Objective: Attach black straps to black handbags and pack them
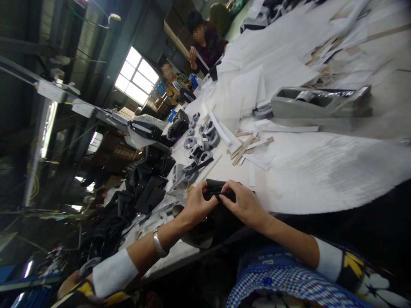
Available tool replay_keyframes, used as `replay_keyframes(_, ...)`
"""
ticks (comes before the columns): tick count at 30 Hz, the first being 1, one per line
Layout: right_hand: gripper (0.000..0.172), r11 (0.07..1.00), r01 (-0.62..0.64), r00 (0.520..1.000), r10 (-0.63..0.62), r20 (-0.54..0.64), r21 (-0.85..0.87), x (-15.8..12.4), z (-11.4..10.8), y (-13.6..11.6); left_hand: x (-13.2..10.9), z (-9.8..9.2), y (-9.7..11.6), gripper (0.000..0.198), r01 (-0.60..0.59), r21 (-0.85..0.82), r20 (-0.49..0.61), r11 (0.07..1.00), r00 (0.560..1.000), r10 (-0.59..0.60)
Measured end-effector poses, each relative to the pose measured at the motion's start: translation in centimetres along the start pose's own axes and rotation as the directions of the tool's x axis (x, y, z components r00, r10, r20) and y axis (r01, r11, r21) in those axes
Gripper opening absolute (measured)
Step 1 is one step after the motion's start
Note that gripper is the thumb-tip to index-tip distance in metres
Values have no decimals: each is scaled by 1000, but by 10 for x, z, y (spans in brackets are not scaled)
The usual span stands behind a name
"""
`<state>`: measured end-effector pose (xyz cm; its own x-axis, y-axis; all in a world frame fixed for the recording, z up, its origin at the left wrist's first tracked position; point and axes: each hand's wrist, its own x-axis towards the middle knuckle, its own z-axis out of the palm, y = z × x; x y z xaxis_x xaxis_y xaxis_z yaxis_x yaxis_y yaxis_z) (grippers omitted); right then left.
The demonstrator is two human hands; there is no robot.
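Observation:
Both of my hands are closed on a black leather-like piece (224, 220) at the near edge of the table. My left hand (198, 204) pinches its upper edge from the left, thumb and fingers curled in. Close beside it, my right hand (244, 202) grips the same edge from the right. The two thumbs nearly meet over a fold or opening in the black material. Its lower part hangs over the table edge in shadow, and its full shape is hard to make out.
Grey and black coiled straps (205, 143) lie beyond my hands, beside paper strips (247, 147). A grey tape dispenser (321, 102) stands on white sheets (282, 64) at the right. Black bags (149, 188) are heaped at left. Two co-workers (210, 47) sit at the far end.

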<state>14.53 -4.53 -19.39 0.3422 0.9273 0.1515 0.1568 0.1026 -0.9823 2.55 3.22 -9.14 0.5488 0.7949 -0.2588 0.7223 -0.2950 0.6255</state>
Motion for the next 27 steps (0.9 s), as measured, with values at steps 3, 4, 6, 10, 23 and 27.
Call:
replay_keyframes(3, 7, 998, -7, 1000, 6, 25, 64, 3, -2, 4, 0, -3, -3, 30, -39, 9, 16, 999, 999, 39)
replay_keyframes(4, 7, 995, -15, 999, 10, 47, 97, 4, -3, 5, -1, -4, -3, 30, -55, 1, 34, 998, 998, 55)
replay_keyframes(6, 8, 988, -33, 995, 18, 102, 151, 8, -7, 8, -2, -9, -3, 29, -71, -9, 80, 997, 994, 71)
replay_keyframes(10, 15, 984, -49, 989, 24, 147, 168, 11, -13, 10, -4, -14, -3, 28, -50, -18, 132, 999, 990, 52)
replay_keyframes(23, 13, 996, -80, 991, 76, 112, 33, 7, -1, 4, -5, -2, -10, 28, -56, 29, -49, 998, 997, 57)
replay_keyframes(27, 14, 999, -35, 975, 26, 222, 38, 18, -15, 6, 4, -15, -4, 26, -70, 29, 91, 997, 994, 67)
